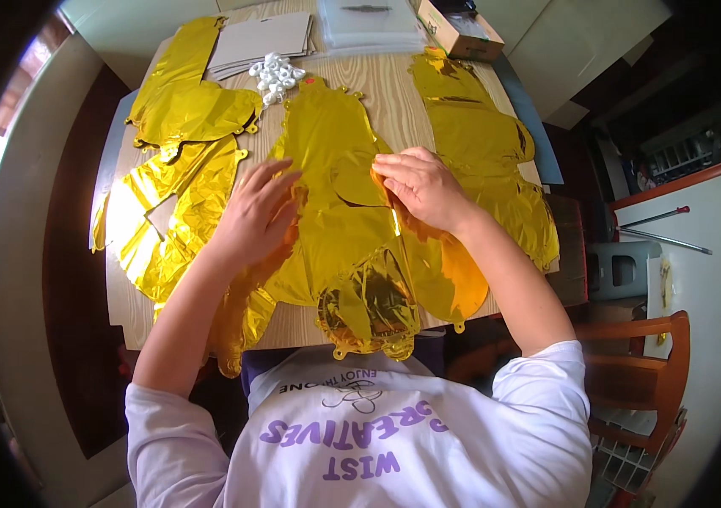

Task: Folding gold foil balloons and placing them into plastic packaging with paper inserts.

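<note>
Flat gold foil balloons lie spread over a wood-grain table. Between my hands is a long gold foil balloon (327, 127), with a crumpled, shiny foil end (369, 305) at the table's near edge. My left hand (255, 212) hovers over its left side, fingers curved and apart, with nothing seen in them. On the right side, my right hand (424, 188) has its fingers drawn together at a raised foil edge. Orange reflections of both hands show in the foil. The palm sides are hidden.
More gold foil balloons lie at the left (183, 106) and right (479, 127). Farther back are a pile of small white rings (276, 76), grey cardboard sheets (263, 42), clear plastic bags (369, 25) and an open cardboard box (466, 34). A wooden chair (674, 372) stands right.
</note>
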`<control>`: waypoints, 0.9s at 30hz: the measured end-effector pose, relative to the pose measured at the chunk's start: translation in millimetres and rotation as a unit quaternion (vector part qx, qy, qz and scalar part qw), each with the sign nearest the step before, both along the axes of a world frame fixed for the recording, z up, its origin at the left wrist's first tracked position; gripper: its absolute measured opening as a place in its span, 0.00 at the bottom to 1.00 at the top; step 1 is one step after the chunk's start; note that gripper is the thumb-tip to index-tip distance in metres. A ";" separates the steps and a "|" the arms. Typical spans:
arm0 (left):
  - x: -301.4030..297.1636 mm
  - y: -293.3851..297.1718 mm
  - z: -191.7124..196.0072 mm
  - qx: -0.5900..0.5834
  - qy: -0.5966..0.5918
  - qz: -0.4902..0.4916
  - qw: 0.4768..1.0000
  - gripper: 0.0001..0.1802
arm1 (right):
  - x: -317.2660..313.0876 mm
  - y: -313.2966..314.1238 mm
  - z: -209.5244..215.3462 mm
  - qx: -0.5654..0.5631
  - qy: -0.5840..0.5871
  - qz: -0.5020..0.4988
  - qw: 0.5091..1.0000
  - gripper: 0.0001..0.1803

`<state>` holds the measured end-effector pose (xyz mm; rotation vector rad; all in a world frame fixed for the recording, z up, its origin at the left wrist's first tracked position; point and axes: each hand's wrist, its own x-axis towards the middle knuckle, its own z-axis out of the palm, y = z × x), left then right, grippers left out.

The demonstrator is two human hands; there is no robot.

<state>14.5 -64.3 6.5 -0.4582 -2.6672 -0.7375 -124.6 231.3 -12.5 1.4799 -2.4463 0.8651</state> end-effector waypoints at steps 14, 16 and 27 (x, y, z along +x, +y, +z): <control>36.1 -7.7 -11.7 -0.010 -0.001 -0.055 0.998 0.30 | 49.3 -4.1 -3.3 0.031 0.080 -0.069 0.994 0.18; 41.7 -5.6 -12.5 -0.007 -0.011 -0.057 0.998 0.31 | 56.8 0.4 -3.2 0.033 0.073 -0.075 0.994 0.18; 31.4 -6.6 -17.7 -0.043 0.007 -0.024 0.999 0.28 | 56.7 1.9 1.2 0.073 0.066 -0.090 0.991 0.18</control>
